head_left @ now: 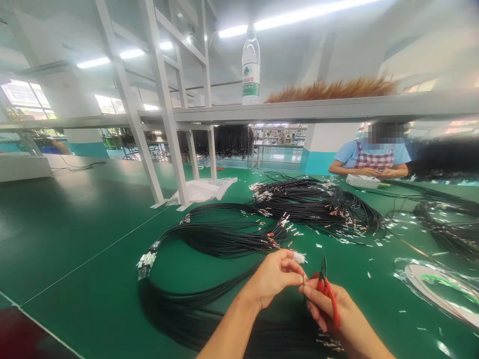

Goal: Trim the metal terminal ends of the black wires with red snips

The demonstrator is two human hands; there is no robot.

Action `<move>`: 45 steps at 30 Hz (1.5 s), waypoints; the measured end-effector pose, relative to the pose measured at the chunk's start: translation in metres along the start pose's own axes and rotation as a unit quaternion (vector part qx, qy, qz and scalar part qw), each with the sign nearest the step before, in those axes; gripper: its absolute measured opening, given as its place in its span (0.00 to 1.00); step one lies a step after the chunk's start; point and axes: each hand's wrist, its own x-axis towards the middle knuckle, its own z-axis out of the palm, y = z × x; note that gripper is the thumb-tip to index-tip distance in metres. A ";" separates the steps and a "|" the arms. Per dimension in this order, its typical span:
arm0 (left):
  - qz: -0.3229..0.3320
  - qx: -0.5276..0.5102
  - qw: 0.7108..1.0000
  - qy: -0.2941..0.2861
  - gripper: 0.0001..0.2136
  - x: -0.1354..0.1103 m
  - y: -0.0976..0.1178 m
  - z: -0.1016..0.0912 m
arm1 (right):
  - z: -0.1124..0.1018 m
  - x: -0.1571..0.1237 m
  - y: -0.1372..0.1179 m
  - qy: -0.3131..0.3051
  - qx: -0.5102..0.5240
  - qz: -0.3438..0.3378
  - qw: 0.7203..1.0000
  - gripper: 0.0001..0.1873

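My left hand (275,275) is closed in a pinch on a small white connector (298,257) at the end of a thin wire. My right hand (335,311) grips red-handled pliers (326,289), whose dark tips point up right beside the connector. The two hands almost touch. Under them lies a big loop of black wires (209,239) with metal terminals at their ends, spread over the green table (93,259).
More black wire bundles (318,202) lie further back and at the right (445,224). Small white scraps dot the table. A clear plastic bag (437,284) lies at right. A white rack post (168,124) and shelf carry a water bottle (250,67). A co-worker (370,154) sits opposite.
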 end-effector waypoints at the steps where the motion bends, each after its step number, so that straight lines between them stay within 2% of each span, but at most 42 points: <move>1: 0.002 0.007 1.000 0.005 0.18 0.001 -0.002 0.000 | 0.000 0.000 0.000 0.004 -0.001 0.001 1.000 0.24; 5: 0.016 0.062 0.996 0.059 0.17 0.005 -0.010 -0.003 | 0.003 0.001 -0.002 0.046 -0.021 0.002 0.999 0.25; 8: 0.025 0.074 0.995 0.059 0.14 0.004 -0.008 -0.004 | 0.005 0.002 -0.003 0.071 -0.027 0.011 0.997 0.26; 15: -0.008 0.041 0.999 0.006 0.19 -0.002 0.000 -0.001 | 0.005 0.002 -0.005 0.056 -0.030 0.021 0.998 0.25; 20: -0.015 -0.063 0.991 -0.121 0.17 -0.001 -0.002 -0.006 | 0.008 -0.005 -0.011 -0.010 0.023 0.006 1.000 0.21; 22: -0.019 -0.066 0.988 -0.137 0.18 -0.001 -0.002 -0.007 | 0.009 -0.005 -0.012 -0.004 0.021 0.002 1.000 0.21; 24: -0.004 -0.027 0.993 -0.111 0.21 -0.001 -0.002 -0.006 | 0.009 -0.004 -0.011 0.029 -0.009 -0.011 0.999 0.22; 27: 0.035 0.063 0.997 -0.040 0.24 0.000 -0.007 0.000 | 0.007 -0.002 -0.009 0.074 -0.046 -0.029 0.996 0.22; 31: 0.074 0.129 0.988 0.030 0.20 0.005 -0.016 0.007 | 0.006 0.000 -0.003 0.100 -0.059 -0.029 0.993 0.20; 34: 0.080 0.127 0.988 0.040 0.16 0.006 -0.016 0.008 | 0.006 0.000 -0.001 0.102 -0.058 -0.030 0.993 0.20; 40: -0.006 0.021 0.999 0.030 0.19 0.003 -0.004 -0.003 | 0.006 -0.005 -0.005 0.049 0.001 -0.022 0.999 0.22; 45: -0.043 -0.056 0.997 0.009 0.21 0.004 -0.008 -0.008 | 0.007 -0.009 -0.009 0.031 0.088 -0.005 0.996 0.20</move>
